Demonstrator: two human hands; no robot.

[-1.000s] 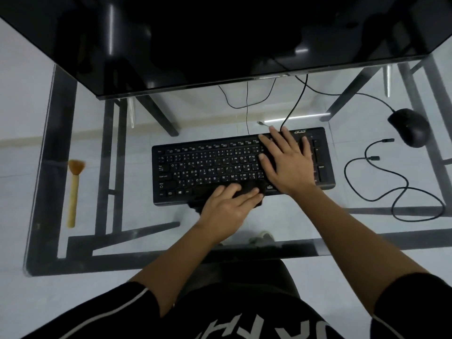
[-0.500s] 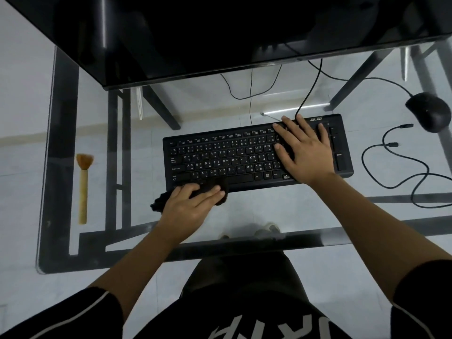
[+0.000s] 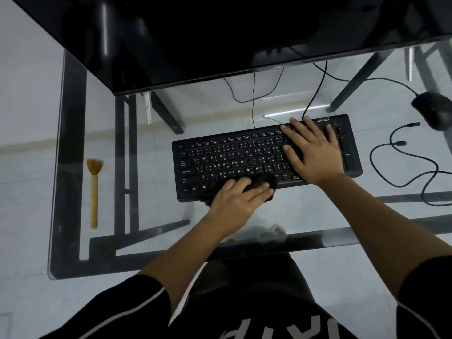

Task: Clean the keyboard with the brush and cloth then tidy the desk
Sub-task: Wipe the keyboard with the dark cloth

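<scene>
- On the glass desk (image 3: 80, 133), centre-right: black keyboard (image 3: 234, 157), lying flat, slightly rotated, its right end further from the person.
- Left hand (image 3: 238, 200) presses a dark cloth (image 3: 265, 181) onto the keyboard's near edge, about the spacebar zone; fingers curled over the cloth, gripping it. Cloth bunched, partly hidden under the hand, a bit of it poking out past the keyboard's front edge.
- Right hand (image 3: 311, 152) flat on the right part of the keyboard, fingers spread, palm down, holding nothing, just bracing the board.
- Brush (image 3: 94, 192) lies well apart from the keyboard, near the desk's left side; tan handle pointing toward the person, brown bristles fanned at the far end. No hand touching it.
- Black mouse (image 3: 434, 110) at the far right, apart from the keyboard, its cord running back toward the monitor.
- Loose black cable (image 3: 401, 172) coiled on the glass just right of the keyboard, two connector ends visible near the mouse.
- Big dark monitor (image 3: 220, 33) fills the top, screen off, overhanging the area behind the keyboard.
- Keyboard's own cord leaves its back edge by the right hand's fingertips and goes under the monitor.
- Black desk frame and pale floor tiles visible through the glass.
- Person's black sleeves with white stripes at the bottom corners.
</scene>
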